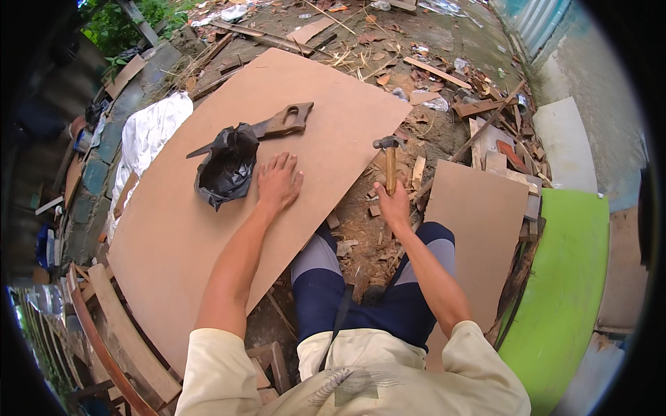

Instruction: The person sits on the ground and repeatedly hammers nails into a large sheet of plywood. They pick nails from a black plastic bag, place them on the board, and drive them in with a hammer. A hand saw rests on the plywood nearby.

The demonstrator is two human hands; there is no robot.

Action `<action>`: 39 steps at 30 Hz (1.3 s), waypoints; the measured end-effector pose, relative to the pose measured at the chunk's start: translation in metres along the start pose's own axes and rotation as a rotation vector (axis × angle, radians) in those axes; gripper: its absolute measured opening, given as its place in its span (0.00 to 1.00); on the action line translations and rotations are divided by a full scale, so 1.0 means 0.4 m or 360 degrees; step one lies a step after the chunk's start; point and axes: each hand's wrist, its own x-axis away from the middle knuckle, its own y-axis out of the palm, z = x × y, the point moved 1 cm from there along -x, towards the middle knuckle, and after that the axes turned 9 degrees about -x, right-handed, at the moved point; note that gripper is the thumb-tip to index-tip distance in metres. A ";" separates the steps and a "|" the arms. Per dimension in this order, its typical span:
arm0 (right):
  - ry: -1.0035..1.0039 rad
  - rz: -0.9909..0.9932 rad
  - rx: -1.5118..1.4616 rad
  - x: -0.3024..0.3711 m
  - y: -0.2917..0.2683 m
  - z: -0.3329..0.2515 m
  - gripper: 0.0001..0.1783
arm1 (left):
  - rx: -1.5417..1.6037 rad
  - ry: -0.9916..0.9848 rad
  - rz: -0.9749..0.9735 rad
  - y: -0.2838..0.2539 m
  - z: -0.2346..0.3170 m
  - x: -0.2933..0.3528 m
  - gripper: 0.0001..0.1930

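Note:
My left hand (pixel 279 183) lies flat with its fingers stretched out on a large brown board (pixel 333 104). Just left of it sits a crumpled black plastic bag (pixel 225 170), its mouth gaping upward; what it contains I cannot make out. Behind and partly under the bag rests a handsaw (pixel 288 120), wooden handle to the right, blade tip poking out on the left. My right hand (pixel 394 206) grips the wooden handle of a hammer (pixel 390 163), head up, above the littered ground beyond my right knee.
A smaller brown board (pixel 475 222) lies to my right, beside a bright green panel (pixel 565 291). Scrap wood (pixel 499 149) is heaped at the far right. White cloth (pixel 149 135) and curved wooden pieces (pixel 128 326) lie along the left. A wall (pixel 596 76) rises at right.

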 end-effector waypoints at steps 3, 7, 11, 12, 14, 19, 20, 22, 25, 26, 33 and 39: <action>-0.0004 -0.0127 -0.0010 0.010 0.066 -0.021 0.20 | -0.0010 -0.0160 -0.0368 -0.044 -0.010 0.012 0.37; -0.0200 -0.0197 0.0061 -0.011 0.137 -0.028 0.19 | -0.0055 -0.0389 -0.0456 -0.067 0.020 0.025 0.44; -0.0188 -0.0139 -0.0112 -0.011 0.159 0.038 0.17 | -0.0001 -0.0478 -0.0287 -0.044 0.110 0.143 0.58; -0.0146 -0.0137 -0.0158 -0.004 0.159 0.045 0.17 | 0.0012 -0.0476 -0.0253 -0.053 0.123 0.189 0.61; 0.0181 -0.0319 -0.0548 0.009 0.169 0.042 0.12 | -0.0053 -0.0470 -0.0231 -0.069 0.130 0.280 0.66; 0.0505 -0.0480 -0.0994 0.095 0.179 0.018 0.11 | -0.0200 -0.0534 -0.0346 -0.104 0.100 0.405 0.70; 0.0540 -0.0511 -0.1038 0.119 0.184 0.021 0.11 | -0.0226 -0.0537 -0.0341 -0.094 0.086 0.427 0.70; 0.0533 -0.0604 -0.1092 0.155 0.206 0.021 0.12 | -0.0223 -0.0507 -0.0252 -0.070 0.063 0.454 0.70; 0.0424 -0.0728 -0.1136 0.197 0.237 0.035 0.13 | -0.0113 -0.0416 -0.0099 -0.048 0.047 0.464 0.68; 0.0421 -0.0752 -0.1125 0.206 0.241 0.035 0.13 | -0.0062 -0.0400 -0.0112 -0.049 0.048 0.457 0.67; 0.0363 -0.0868 -0.0983 0.236 0.261 -0.026 0.11 | -0.0102 -0.0375 -0.0172 -0.106 0.063 0.442 0.62; 0.0389 -0.0896 -0.0962 0.236 0.271 -0.023 0.11 | 0.0454 -0.0487 0.0082 -0.100 -0.126 0.361 0.42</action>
